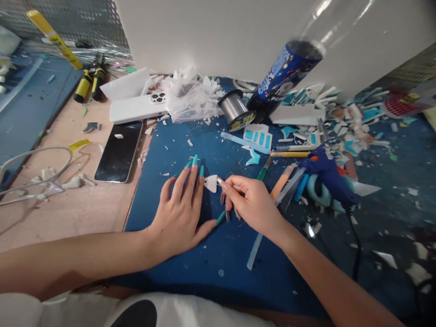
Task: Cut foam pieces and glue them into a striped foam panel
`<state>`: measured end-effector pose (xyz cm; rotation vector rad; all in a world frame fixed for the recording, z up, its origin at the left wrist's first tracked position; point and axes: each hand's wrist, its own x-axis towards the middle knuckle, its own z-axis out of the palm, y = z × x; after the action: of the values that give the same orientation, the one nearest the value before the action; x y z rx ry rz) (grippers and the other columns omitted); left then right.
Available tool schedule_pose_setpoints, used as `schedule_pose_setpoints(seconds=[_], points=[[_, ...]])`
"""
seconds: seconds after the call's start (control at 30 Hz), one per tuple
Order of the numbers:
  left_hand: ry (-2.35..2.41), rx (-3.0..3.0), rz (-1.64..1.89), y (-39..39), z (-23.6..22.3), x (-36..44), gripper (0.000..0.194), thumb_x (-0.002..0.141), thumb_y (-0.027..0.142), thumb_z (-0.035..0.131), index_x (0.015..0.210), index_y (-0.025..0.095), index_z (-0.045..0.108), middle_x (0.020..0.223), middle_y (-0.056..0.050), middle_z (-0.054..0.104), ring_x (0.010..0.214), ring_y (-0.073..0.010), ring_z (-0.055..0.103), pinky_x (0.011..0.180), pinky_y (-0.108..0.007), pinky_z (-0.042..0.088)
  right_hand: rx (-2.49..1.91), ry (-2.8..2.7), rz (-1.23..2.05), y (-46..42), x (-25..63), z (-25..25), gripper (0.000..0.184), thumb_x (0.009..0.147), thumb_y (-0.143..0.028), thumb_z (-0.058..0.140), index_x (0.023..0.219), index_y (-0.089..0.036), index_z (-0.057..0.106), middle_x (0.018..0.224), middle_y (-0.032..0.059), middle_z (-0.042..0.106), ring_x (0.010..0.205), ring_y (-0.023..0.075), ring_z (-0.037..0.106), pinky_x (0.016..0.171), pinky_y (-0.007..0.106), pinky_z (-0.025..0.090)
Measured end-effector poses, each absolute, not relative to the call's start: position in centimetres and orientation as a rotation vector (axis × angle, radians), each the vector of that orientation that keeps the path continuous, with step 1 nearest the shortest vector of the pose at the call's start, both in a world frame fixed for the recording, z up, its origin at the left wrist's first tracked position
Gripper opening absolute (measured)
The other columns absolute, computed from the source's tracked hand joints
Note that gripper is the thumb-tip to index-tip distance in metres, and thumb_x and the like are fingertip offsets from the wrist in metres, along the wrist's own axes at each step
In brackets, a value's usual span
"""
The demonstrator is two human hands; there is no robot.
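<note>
My left hand lies flat on the blue mat, its long teal-nailed fingers stretched forward and the thumb out to the right. Against its index finger rests a small white fin-shaped piece with a tiny dark dot near its left end. My right hand is closed in a pinch, and its thumb and index finger meet at the right end of that piece. The other right fingers curl beneath the palm, partly hidden.
A blue glue gun lies at right among strips and white and teal scraps. Behind stand a fishing line spool and a cut Pepsi bottle. A black-screened phone, a white phone and yellow-black pliers are at left.
</note>
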<state>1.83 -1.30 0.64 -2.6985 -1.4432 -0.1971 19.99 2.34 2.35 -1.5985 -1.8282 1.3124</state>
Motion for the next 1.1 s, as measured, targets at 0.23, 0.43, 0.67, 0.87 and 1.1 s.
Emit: schedule_pose_setpoints(seconds=[0.23,0.43,0.67,0.87,1.1], points=[[-1.443,-2.697,-0.19,-1.28,0.67,1.84,0.07,0.09,0.053,0.03,0.133,-0.001,0.044,0.143,-0.027,0.034,0.129,-0.0402,0.034,0.098,-0.051,0.027,-1.612,-1.858,1.322,2.29,20.16,2.36,0.034,0.092,-0.035,0.043,0.063,-0.02,0.05,0.047,-0.0021,0.056,0.04,0.0108,0.051,0.046,0.024,0.038],[-1.456,-2.704,-0.181,-1.25,0.61,1.96,0.069,0.09,0.052,0.031,0.134,-0.001,0.043,0.144,-0.026,0.033,0.13,-0.0399,0.033,0.098,-0.051,0.027,-1.617,-1.846,1.368,2.52,20.4,2.47,0.033,0.092,-0.033,0.043,0.062,-0.019,0.05,0.047,-0.0023,0.056,0.04,0.0107,0.052,0.046,0.023,0.039],[-1.464,-2.701,-0.19,-1.38,0.64,1.91,0.069,0.09,0.052,0.032,0.133,-0.001,0.043,0.144,-0.026,0.033,0.13,-0.0395,0.033,0.098,-0.051,0.027,-1.633,-1.834,1.338,2.63,20.21,2.27,0.033,0.091,-0.036,0.044,0.064,-0.019,0.05,0.046,-0.0026,0.055,0.038,0.01,0.049,0.043,0.023,0.036],[-1.451,-2.707,-0.178,-1.28,0.69,1.9,0.07,0.09,0.052,0.033,0.134,-0.001,0.041,0.144,-0.027,0.031,0.131,-0.0401,0.032,0.098,-0.052,0.028,-1.636,-1.862,1.307,2.52,20.16,2.18,0.032,0.092,-0.035,0.041,0.065,-0.02,0.05,0.047,-0.002,0.055,0.041,0.0115,0.051,0.046,0.024,0.037],[-1.431,-2.737,-0.188,-1.2,0.76,1.97,0.07,0.09,0.053,0.033,0.132,-0.002,0.043,0.144,-0.027,0.032,0.132,-0.0391,0.03,0.1,-0.051,0.028,-1.668,-1.912,1.183,2.22,19.88,2.39,0.033,0.093,-0.032,0.041,0.064,-0.019,0.05,0.047,-0.002,0.052,0.041,0.0106,0.047,0.046,0.024,0.034]])
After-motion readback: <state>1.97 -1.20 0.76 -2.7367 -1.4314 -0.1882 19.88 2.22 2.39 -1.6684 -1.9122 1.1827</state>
